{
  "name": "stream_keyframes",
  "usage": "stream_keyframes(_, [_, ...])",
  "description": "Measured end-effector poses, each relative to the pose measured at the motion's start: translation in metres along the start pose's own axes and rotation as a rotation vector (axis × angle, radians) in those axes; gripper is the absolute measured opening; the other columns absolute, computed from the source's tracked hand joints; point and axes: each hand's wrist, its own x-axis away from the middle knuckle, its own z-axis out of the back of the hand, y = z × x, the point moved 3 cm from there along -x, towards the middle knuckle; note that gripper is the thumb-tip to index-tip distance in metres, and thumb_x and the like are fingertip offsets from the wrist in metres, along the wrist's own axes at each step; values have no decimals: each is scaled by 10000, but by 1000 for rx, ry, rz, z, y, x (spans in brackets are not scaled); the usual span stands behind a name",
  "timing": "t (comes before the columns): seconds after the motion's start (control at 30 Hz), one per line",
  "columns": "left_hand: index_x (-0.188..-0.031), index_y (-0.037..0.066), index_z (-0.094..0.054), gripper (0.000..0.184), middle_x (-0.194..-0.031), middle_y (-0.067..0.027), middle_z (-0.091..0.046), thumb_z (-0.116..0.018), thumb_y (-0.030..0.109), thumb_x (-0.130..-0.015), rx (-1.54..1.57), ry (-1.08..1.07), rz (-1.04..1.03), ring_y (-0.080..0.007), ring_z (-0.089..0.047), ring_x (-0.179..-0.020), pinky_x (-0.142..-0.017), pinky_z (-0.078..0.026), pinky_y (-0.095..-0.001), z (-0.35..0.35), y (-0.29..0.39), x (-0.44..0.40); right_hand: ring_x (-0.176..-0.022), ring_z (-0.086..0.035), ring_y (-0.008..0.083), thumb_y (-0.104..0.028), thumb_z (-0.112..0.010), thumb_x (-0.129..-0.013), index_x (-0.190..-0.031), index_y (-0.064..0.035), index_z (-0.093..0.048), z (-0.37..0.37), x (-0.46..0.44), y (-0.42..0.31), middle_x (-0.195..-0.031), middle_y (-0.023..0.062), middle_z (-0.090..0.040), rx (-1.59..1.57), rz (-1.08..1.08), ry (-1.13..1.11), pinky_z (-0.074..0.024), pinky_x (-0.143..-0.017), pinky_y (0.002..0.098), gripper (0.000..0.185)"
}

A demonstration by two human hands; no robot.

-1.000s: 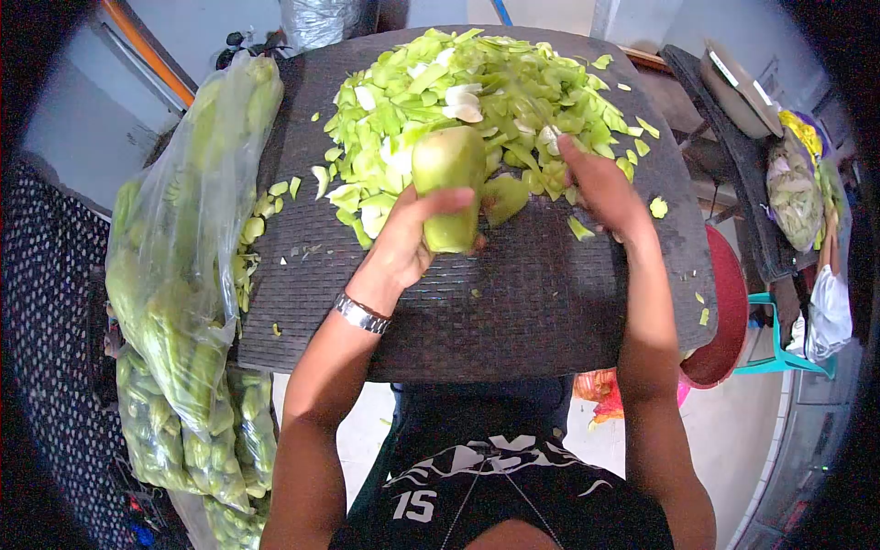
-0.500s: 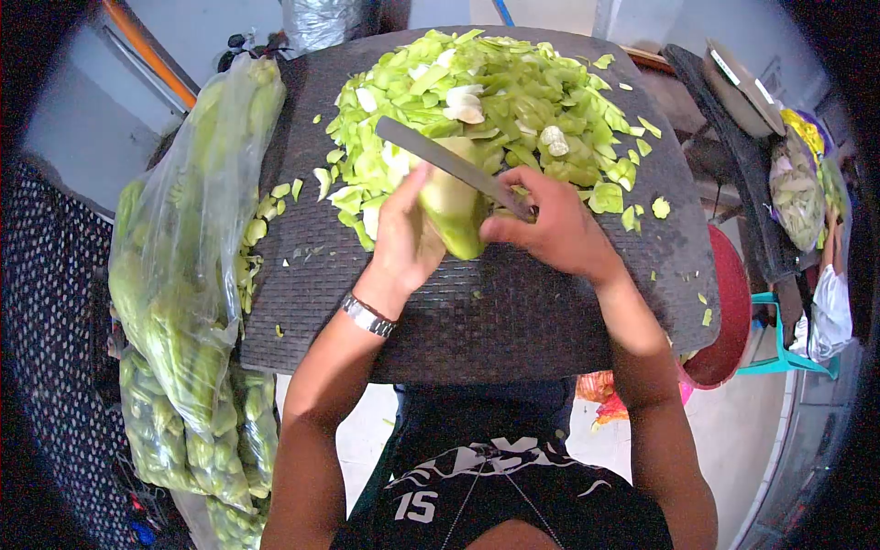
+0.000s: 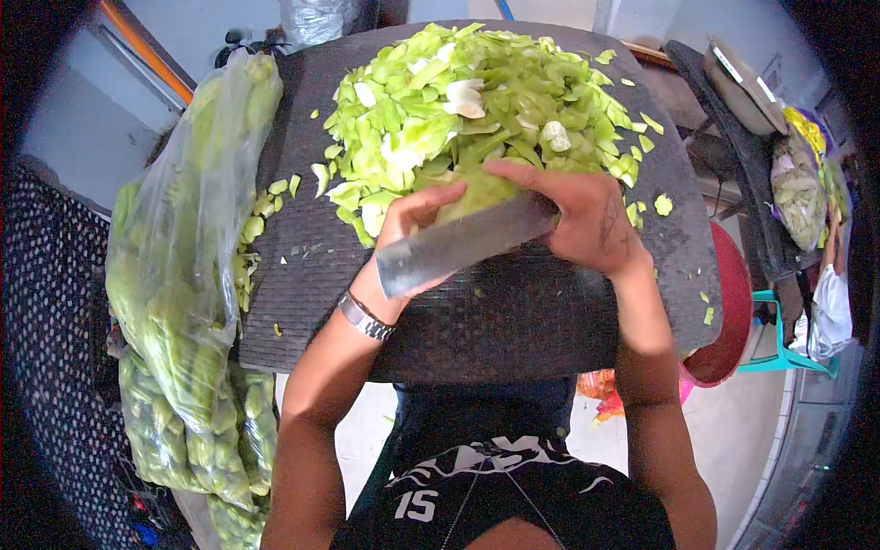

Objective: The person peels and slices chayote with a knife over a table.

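My left hand (image 3: pixel 414 218) is closed around a pale green, partly peeled vegetable (image 3: pixel 478 194), perhaps a chayote, held over the near part of the dark woven table. My right hand (image 3: pixel 591 215) grips a knife (image 3: pixel 469 243), its handle hidden in the fingers. The wide blade lies flat side toward me, across the near side of the vegetable, and covers much of it and part of my left hand. The right thumb reaches over the vegetable's far side. Just beyond my hands rises a large heap of green peelings (image 3: pixel 513 101) with a few white pieces.
Clear plastic bags of green vegetables (image 3: pixel 183 284) stand along the table's left edge. Loose peelings (image 3: pixel 663 204) lie scattered on the table (image 3: pixel 321 321). On the right are a red basin (image 3: pixel 724 312), a teal stool (image 3: pixel 779 335) and a dark shelf with bags.
The knife has turned in my right hand: its tip swung from the far left down toward me, and the flat blade now shows. My right hand has moved slightly right, its thumb reaching over the vegetable.
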Motion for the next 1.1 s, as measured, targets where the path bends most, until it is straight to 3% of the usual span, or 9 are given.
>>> stream_keyframes(0.03, [-1437,30,-455,644,-1363,-223,-590,-514,501,-1001,-7,13,37,-415,-604,-1234,-1089,-463,-589,-3,1,1,-906,-746,322,-43,-776,-693,-1350,-199,-641,2,-1,0,-1025,135,-759,13,-12,1,-585,-780,375,688])
stream_keyframes(0.13, [-1488,52,-415,661,-1414,-240,-543,-479,507,-1013,608,52,307,-406,-550,-1301,-1071,-458,-631,-8,-2,-13,-877,-751,306,-92,-795,-747,-1320,-174,-655,8,-1,2,-970,161,-747,113,-219,1,-573,-754,372,596])
stream_keyframes(0.23, [-1466,69,-454,613,-1424,-213,-547,-465,493,-1022,649,158,302,-417,-612,-1205,-962,-513,-623,-8,11,-16,-811,-724,382,-361,-814,-808,-1201,-147,-675,6,-2,20,-855,176,-726,-6,-250,233,-567,-687,445,468])
stream_keyframes(0.43, [-1422,100,-516,624,-1311,-159,-635,-508,555,-995,584,142,257,-359,-648,-1150,-925,-534,-570,6,4,-16,-729,-705,392,-661,-779,-766,-945,-38,-632,-4,-2,11,-726,170,-667,-108,-284,0,-532,-638,453,665])
stream_keyframes(0.6, [-1386,73,-553,493,-1311,-149,-645,-548,402,-1020,600,314,152,-303,-652,-1153,-1028,-509,-452,2,7,-14,-738,-675,405,-698,-811,-665,-932,-20,-604,-29,2,-26,-725,186,-628,21,-140,-148,-511,-646,438,757])
stream_keyframes(0.7, [-1402,81,-553,519,-1387,-142,-612,-522,430,-1019,476,333,178,-297,-595,-1274,-1123,-437,-489,0,10,-16,-737,-685,413,-738,-778,-670,-916,-20,-602,-37,3,-27,-726,189,-646,31,-125,-179,-524,-647,461,779])
stream_keyframes(0.9, [-1387,66,-558,496,-1308,-151,-658,-563,393,-1014,674,224,181,-287,-632,-1197,-1026,-510,-462,5,11,-16,-699,-693,397,-755,-735,-725,-875,-20,-598,-32,1,-21,-688,180,-642,-77,-186,-111,-530,-631,474,763])
stream_keyframes(1.0, [-1359,63,-571,471,-1260,-152,-669,-644,308,-963,648,271,206,-305,-644,-1151,-940,-546,-461,20,3,-14,-688,-687,384,-733,-733,-756,-874,-21,-592,-28,2,-18,-662,173,-621,-195,-224,-54,-517,-620,457,735])
stream_keyframes(1.1, [-1331,45,-548,450,-1246,-146,-638,-675,113,-905,578,59,46,-312,-662,-1121,-928,-574,-459,23,-1,-7,-671,-678,374,-720,-726,-781,-844,-22,-587,-25,3,-10,-643,173,-599,-251,-300,-17,-502,-604,444,714])
